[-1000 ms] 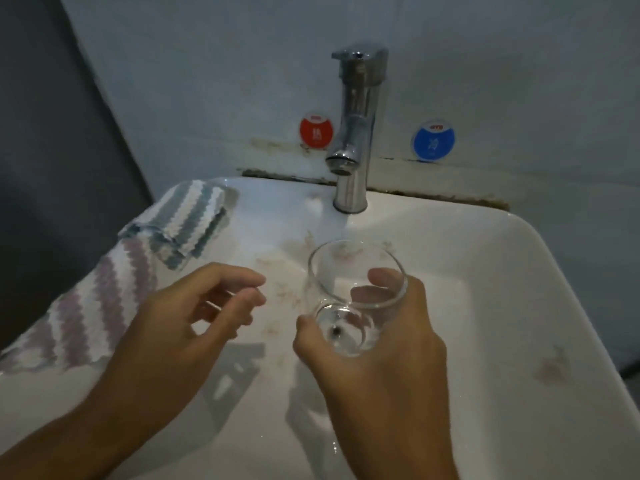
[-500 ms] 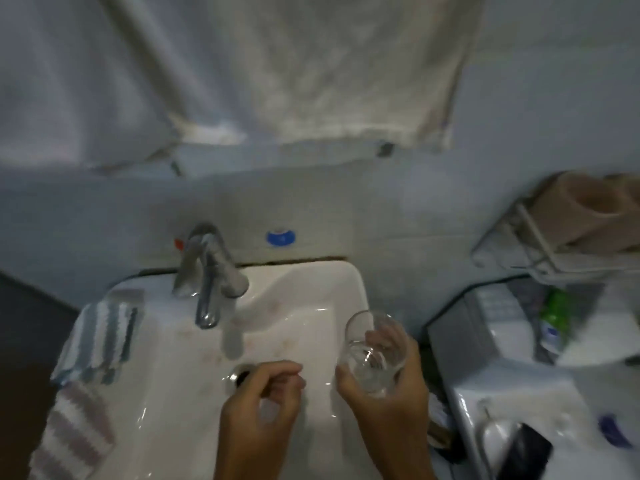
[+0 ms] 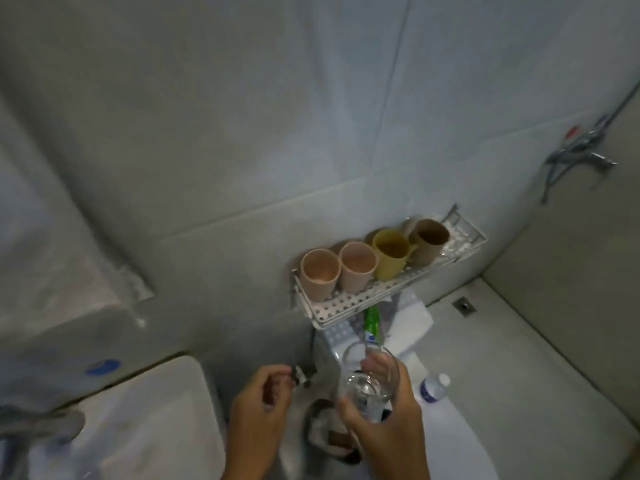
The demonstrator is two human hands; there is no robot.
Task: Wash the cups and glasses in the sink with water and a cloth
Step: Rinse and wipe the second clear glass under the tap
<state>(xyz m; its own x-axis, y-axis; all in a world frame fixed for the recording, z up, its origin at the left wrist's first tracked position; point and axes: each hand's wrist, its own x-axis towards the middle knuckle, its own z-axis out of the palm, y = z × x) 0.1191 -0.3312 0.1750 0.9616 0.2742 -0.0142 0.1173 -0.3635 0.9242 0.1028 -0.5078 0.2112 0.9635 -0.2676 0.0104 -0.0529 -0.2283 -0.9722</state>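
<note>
My right hand (image 3: 388, 427) grips a clear glass (image 3: 369, 379), held upright to the right of the white sink (image 3: 166, 410) and below the wall shelf. My left hand (image 3: 258, 417) hovers beside it with fingers curled and nothing in them. On the perforated metal shelf (image 3: 349, 303) stand two pink cups (image 3: 320, 273), a yellow cup (image 3: 391, 252) and a brown cup (image 3: 429, 240). The faucet (image 3: 38, 424) shows blurred at the lower left edge. The cloth is out of view.
A green tube (image 3: 372, 322) hangs under the shelf. A small water bottle (image 3: 434, 388) lies on a white surface (image 3: 450, 438) at the lower right. A shower mixer (image 3: 581, 155) sits on the far right wall. A blue sticker (image 3: 102, 367) marks the wall behind the sink.
The view has swung up and right, away from the sink toward the shelf. My right hand has carried the glass out of the basin to the right; my left hand followed, curled.
</note>
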